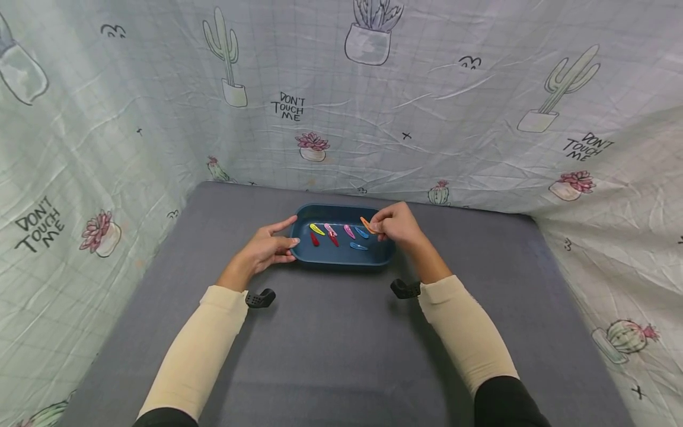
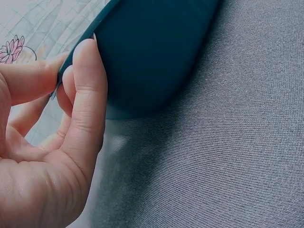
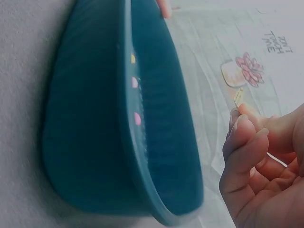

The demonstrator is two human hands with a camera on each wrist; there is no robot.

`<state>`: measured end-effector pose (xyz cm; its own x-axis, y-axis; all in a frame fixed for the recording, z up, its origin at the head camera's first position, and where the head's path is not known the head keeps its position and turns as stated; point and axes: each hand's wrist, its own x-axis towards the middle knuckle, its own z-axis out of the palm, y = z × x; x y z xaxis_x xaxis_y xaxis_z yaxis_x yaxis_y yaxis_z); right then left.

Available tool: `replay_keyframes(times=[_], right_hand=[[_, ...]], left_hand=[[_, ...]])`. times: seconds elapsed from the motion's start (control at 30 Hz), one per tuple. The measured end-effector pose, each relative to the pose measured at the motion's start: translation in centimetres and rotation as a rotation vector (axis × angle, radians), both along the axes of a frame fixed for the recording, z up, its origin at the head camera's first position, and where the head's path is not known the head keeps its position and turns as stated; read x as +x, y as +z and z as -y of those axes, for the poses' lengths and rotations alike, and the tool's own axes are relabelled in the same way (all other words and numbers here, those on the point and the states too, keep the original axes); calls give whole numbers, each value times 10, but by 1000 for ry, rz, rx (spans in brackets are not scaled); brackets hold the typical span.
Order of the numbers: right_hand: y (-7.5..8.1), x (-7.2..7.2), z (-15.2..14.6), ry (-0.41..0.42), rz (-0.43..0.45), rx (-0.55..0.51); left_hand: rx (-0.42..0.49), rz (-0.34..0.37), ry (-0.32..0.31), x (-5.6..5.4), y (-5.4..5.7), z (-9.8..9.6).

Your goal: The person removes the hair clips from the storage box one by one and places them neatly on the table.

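Note:
A dark blue tray (image 1: 337, 259) holds several snap hair clips: a yellow clip (image 1: 316, 229), red, pink and blue ones, among them a lower blue clip (image 1: 358, 246). My left hand (image 1: 265, 244) grips the tray's left end; in the left wrist view its thumb (image 2: 89, 71) lies along the rim with fingers behind. My right hand (image 1: 397, 225) pinches an orange hair clip (image 1: 366, 223) above the tray's right end. That clip (image 3: 239, 96) pokes past the fingertips in the right wrist view, where the tray wall hides most other clips.
The tray stands on a grey cloth-covered table (image 1: 331, 338), toward its far edge. A cactus-print curtain (image 1: 341, 160) hangs behind it and along both sides. Each wrist carries a black camera mount, such as the right mount (image 1: 405, 289).

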<state>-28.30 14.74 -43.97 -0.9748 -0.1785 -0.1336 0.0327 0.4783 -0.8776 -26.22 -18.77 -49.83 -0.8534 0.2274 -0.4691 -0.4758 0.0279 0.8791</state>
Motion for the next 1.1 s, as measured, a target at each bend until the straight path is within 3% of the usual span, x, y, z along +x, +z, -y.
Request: replay_keyframes(times=[0.5,1.1], right_hand=[[9,-1,-49,-116,16,-21],[0,-2,-82,-200,11,-28]], left_hand=[[5,-11,0,0,0,-1],[13,-1,0,1,-1,0]])
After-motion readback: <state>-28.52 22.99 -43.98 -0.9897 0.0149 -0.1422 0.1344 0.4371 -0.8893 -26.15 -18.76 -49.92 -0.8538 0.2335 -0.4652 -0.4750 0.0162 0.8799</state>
